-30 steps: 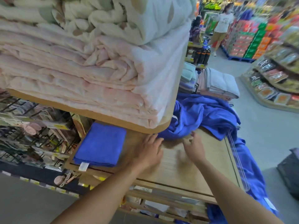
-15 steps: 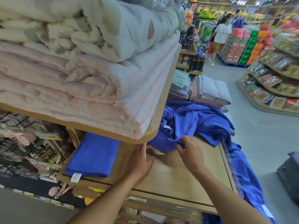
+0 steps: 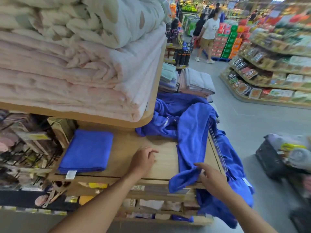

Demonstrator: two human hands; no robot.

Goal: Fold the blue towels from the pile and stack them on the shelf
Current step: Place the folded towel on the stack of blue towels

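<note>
Now the right hand has dragged one towel out of the pile. Half a second ago it was only reaching into the heap at the back right corner of the shelf. A long strip of blue now runs from there along the right side to the front edge, its end bunched and hanging a little over the lip. That hand's grip is clamped on the bunched end, thumb and fingers pinching the cloth.

The left hand has also drawn back from the pile. It rests on the bare wood near the middle of the shelf, fingers loosely curled, its grip holding nothing. The folded towel lies unmoved at the front left corner, well apart from both hands.

As I judge it, one towel is now separated and folding can begin once it is spread flat. It still looks twisted, and more blue cloth trails off the right edge, so a careless tug could pull more down. One towel is stacked; most of the pile seems left.
</note>
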